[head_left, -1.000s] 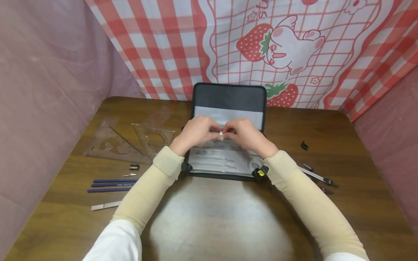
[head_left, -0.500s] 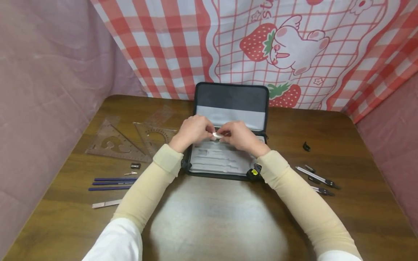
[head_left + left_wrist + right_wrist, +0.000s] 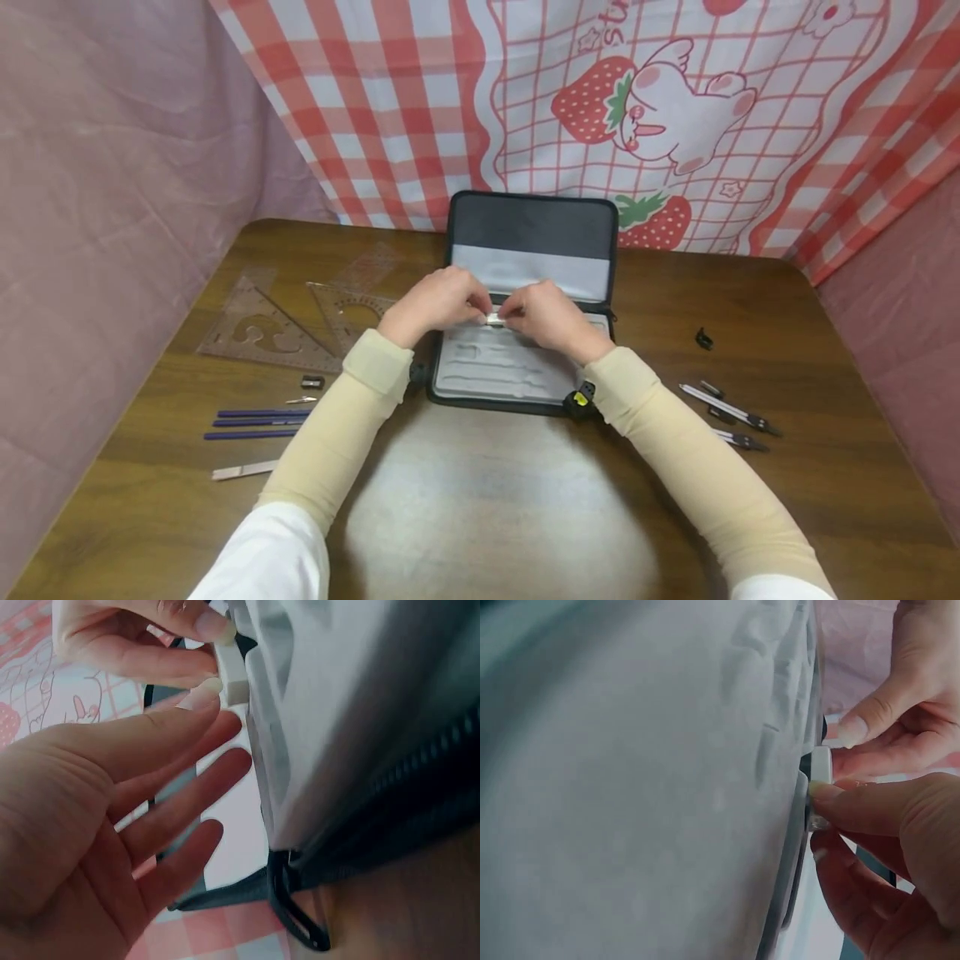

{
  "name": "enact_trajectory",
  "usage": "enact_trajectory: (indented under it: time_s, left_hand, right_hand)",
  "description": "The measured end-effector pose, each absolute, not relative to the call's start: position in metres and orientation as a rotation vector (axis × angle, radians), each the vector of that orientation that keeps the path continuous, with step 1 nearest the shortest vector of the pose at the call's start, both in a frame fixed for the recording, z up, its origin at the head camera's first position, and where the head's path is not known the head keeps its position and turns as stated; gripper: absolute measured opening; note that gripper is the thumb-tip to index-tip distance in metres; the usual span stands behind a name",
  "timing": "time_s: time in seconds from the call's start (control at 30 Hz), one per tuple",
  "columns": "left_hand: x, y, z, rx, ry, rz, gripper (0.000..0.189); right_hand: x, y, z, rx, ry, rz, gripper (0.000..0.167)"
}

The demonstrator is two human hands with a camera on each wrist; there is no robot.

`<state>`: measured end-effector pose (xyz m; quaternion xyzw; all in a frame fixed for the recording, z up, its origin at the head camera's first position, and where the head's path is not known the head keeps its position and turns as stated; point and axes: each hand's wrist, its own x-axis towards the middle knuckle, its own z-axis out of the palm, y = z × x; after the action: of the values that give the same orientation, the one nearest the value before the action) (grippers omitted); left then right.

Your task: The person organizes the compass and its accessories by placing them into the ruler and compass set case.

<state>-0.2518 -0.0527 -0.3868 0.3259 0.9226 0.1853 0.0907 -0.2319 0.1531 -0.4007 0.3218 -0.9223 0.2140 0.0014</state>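
Observation:
A small white block that looks like an eraser (image 3: 494, 319) is at the far side of the grey moulded tray (image 3: 491, 367) in the unfolded black zip case (image 3: 532, 221). My right hand (image 3: 551, 317) pinches it between thumb and fingers; clear wrap shows by the thumb in the right wrist view. From the other end, my left hand (image 3: 442, 298) reaches to the white block (image 3: 234, 675) with its thumb tip beside it. Its other fingers spread loosely in the left wrist view. The block seems to lie at a dark slot in the tray.
Left on the wooden table are clear set squares (image 3: 262, 329), a sharpener (image 3: 312, 382), blue pencils (image 3: 251, 423) and a pale flat strip (image 3: 243, 471). Compasses (image 3: 727, 408) and a small black part (image 3: 703, 338) lie right. A checked cloth (image 3: 390, 108) hangs behind.
Both hands have come down slightly with the white block, from above the case to the tray. The block has turned flatter, and the left fingers have loosened around it.

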Motion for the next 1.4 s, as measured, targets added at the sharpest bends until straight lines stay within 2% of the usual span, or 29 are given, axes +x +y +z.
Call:
enact_trajectory:
  time_s: [0.27, 0.53, 1.0, 1.2, 1.4]
  left_hand:
    - [-0.253, -0.048, -0.387, 1.091, 2.685, 0.518, 0.015]
    - [-0.248, -0.055, -0.381, 1.068, 2.483, 0.316, 0.039]
    - [-0.244, -0.057, -0.377, 0.997, 2.455, 0.208, 0.044]
    - [-0.243, -0.057, -0.379, 0.982, 2.457, 0.239, 0.045]
    - [-0.241, -0.057, -0.379, 0.947, 2.465, 0.264, 0.046]
  right_hand:
    - [-0.229, 0.157, -0.4, 1.098, -2.872, 0.612, 0.005]
    - [-0.231, 0.155, -0.404, 1.157, -2.825, 0.65, 0.004]
    - [-0.228, 0.159, -0.401, 1.163, -2.877, 0.623, 0.01]
    - [-0.215, 0.191, -0.392, 1.087, -2.883, 0.61, 0.011]
    - [-0.193, 0.255, -0.382, 0.893, -2.895, 0.561, 0.012]
